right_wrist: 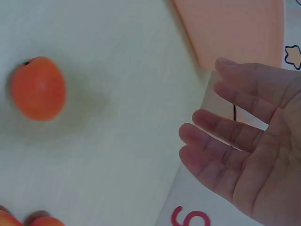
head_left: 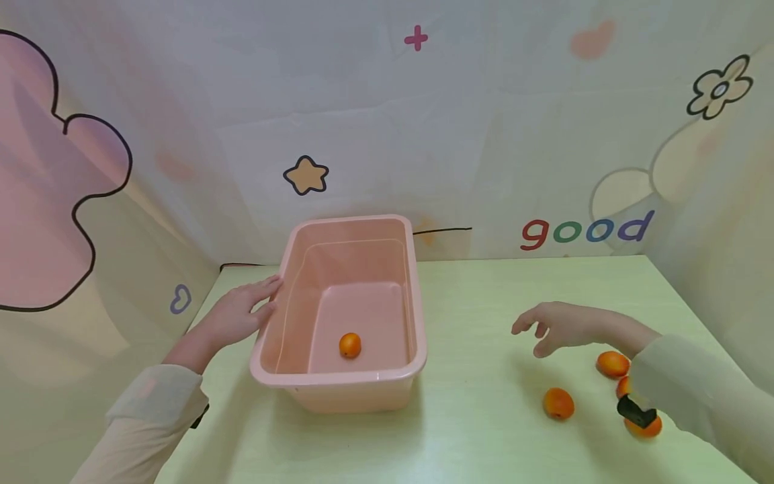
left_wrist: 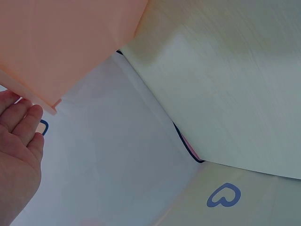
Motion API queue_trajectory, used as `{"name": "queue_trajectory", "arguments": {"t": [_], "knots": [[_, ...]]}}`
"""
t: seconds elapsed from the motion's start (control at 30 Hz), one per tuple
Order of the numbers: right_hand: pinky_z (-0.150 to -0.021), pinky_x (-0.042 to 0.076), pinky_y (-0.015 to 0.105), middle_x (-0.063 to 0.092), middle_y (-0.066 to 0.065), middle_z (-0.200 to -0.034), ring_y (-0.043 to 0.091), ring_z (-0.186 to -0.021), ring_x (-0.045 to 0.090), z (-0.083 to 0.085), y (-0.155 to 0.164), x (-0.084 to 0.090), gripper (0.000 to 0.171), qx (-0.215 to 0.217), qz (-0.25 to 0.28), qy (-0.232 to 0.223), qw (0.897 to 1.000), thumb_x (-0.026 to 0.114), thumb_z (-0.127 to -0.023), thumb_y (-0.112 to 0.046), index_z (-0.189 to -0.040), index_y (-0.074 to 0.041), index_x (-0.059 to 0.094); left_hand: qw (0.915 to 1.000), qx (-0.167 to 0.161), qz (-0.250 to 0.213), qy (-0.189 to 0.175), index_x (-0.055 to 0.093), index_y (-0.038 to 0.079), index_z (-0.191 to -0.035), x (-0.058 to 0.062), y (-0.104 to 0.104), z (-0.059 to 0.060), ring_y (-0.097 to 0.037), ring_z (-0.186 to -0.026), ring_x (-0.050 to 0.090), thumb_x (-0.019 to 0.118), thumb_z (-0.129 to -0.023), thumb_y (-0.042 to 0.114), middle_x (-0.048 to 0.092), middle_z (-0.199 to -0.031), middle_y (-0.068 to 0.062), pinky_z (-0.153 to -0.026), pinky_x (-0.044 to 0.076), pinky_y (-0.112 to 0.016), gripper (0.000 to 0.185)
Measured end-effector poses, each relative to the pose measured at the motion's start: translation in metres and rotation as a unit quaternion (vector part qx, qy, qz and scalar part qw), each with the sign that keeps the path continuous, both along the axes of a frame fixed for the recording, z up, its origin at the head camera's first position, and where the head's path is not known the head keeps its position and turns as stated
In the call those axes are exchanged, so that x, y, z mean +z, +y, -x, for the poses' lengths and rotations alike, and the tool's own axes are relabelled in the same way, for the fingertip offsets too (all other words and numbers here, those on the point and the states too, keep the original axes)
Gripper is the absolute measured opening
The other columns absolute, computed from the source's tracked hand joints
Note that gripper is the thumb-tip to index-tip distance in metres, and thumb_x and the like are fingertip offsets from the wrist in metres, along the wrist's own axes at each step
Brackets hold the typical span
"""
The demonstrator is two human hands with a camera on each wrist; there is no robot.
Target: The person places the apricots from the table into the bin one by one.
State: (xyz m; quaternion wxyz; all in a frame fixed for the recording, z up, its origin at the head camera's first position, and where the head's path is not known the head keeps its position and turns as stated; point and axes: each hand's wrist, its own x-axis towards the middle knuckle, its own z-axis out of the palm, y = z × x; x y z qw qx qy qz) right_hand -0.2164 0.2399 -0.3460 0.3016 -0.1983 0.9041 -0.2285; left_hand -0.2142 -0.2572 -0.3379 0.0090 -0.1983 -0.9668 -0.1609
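A pink plastic basin (head_left: 357,378) stands on the table, left of the middle, with one small orange fruit (head_left: 350,345) on its floor. My left hand (head_left: 237,311) touches the basin's left rim with its fingers, which look nearly straight in the left wrist view. Over the table to the right, my right hand (head_left: 562,327) hovers with fingers loosely bent and nothing in them. Nearest to it lies a single orange fruit (head_left: 558,404), seen whole in the right wrist view (right_wrist: 39,89). Several more orange fruits (head_left: 613,364) lie by the right forearm, partly hidden by the sleeve.
The pale green table (head_left: 484,403) ends at a printed cloth backdrop (head_left: 375,114) with cartoon shapes and the word "good". Cloth also hangs along the left and right sides. A black wrist device (head_left: 636,411) sits under the right sleeve.
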Motion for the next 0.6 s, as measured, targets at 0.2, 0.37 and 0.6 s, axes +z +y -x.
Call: {"name": "queue_trajectory", "arguments": {"t": [0.2,0.37,0.6], "knots": [[-0.076,0.05,0.044,0.048,0.021,-0.121,0.025,-0.096,0.054,-0.008,0.016,-0.022,0.054,-0.036,0.001,-0.035,0.999,0.07,-0.073,-0.02,-0.121,-0.007,0.049,1.0,0.002,0.001,-0.002,0.035,0.003,-0.135,0.0,0.0,0.0,-0.042,-0.123,0.033,0.044,-0.092,0.022,0.032,-0.141,-0.015,-0.098,0.028,-0.057,0.047],[-0.071,0.051,0.042,0.047,0.024,-0.118,0.022,-0.089,0.054,-0.017,0.024,-0.037,0.059,-0.077,-0.012,-0.071,0.994,0.07,-0.073,-0.024,-0.124,-0.006,0.045,1.0,0.002,0.002,-0.001,0.035,0.003,-0.135,-0.001,0.0,0.0,-0.043,-0.123,0.033,0.043,-0.092,0.022,0.032,-0.141,-0.016,-0.098,0.028,-0.058,0.048],[-0.069,0.051,0.04,0.05,0.018,-0.11,0.021,-0.084,0.052,-0.026,0.027,-0.049,0.057,-0.106,-0.015,-0.099,0.989,0.069,-0.074,-0.024,-0.122,-0.005,0.046,1.0,0.003,0.004,-0.005,0.034,0.003,-0.135,-0.002,0.0,0.0,-0.043,-0.123,0.033,0.043,-0.092,0.022,0.032,-0.141,-0.016,-0.098,0.028,-0.059,0.048]]}}
